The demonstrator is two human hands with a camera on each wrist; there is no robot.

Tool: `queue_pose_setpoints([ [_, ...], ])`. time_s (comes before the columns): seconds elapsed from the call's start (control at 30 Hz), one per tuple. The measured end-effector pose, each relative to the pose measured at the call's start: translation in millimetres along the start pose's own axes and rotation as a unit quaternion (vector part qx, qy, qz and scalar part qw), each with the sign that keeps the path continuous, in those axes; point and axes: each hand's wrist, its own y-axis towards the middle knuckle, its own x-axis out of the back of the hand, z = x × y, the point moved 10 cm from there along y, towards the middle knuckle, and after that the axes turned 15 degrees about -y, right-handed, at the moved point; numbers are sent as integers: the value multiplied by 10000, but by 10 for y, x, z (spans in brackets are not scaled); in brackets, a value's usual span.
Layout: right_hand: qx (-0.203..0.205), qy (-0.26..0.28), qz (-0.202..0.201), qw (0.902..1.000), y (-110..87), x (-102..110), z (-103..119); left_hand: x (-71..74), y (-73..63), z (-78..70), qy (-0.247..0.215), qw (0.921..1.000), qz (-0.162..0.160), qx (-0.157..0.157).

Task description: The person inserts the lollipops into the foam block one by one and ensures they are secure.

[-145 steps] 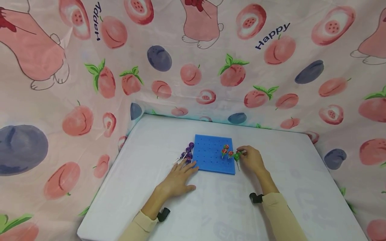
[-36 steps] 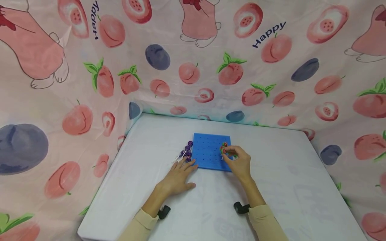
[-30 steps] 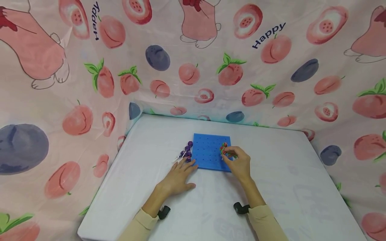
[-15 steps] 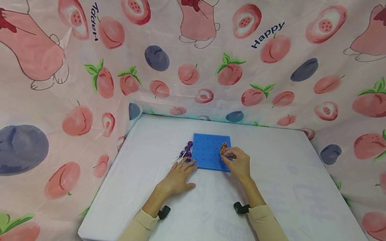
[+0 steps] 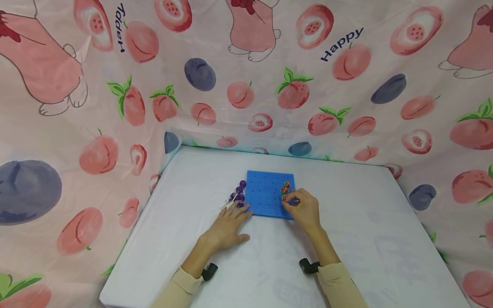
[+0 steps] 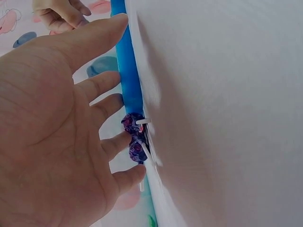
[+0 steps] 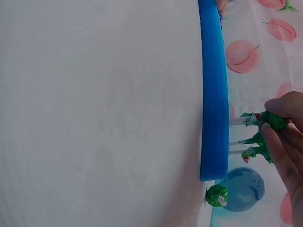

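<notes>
I count one blue foam board (image 5: 269,199) on the table. Three green-wrapped lollipops (image 7: 258,138) stand with their sticks in the board, seen in the right wrist view, and one more green lollipop (image 7: 216,195) lies off the board beside its corner, making four. The purple lollipops (image 5: 239,194) lie in a cluster by the board's left edge; I make out about five, though the exact number cannot be confirmed. Two hands are in view.

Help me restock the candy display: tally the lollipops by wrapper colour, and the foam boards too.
Blue foam board: 1
Purple lollipops: about 5, bunched and hard to separate
Red-green lollipops: 4, with 3 standing in the board and 1 lying beside it
Total: about 10
</notes>
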Motion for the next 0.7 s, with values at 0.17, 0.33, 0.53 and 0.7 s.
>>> queue_pose_setpoints([
  [0.17, 48, -411, 18, 9991, 3, 31, 13, -3, 0, 6, -23, 10000, 2, 16],
  [0.33, 85, -642, -27, 9979, -2, 71, 26, -16, 0, 15, -31, 10000, 8, 43],
  [0.53, 169, -686, -129, 9974, 0, 121, 30, -16, 6, 21, -4, 10000, -13, 34],
  [0.7, 297, -608, -267, 9973, 6, 195, 50, -25, 8, 21, 5, 10000, 0, 34],
])
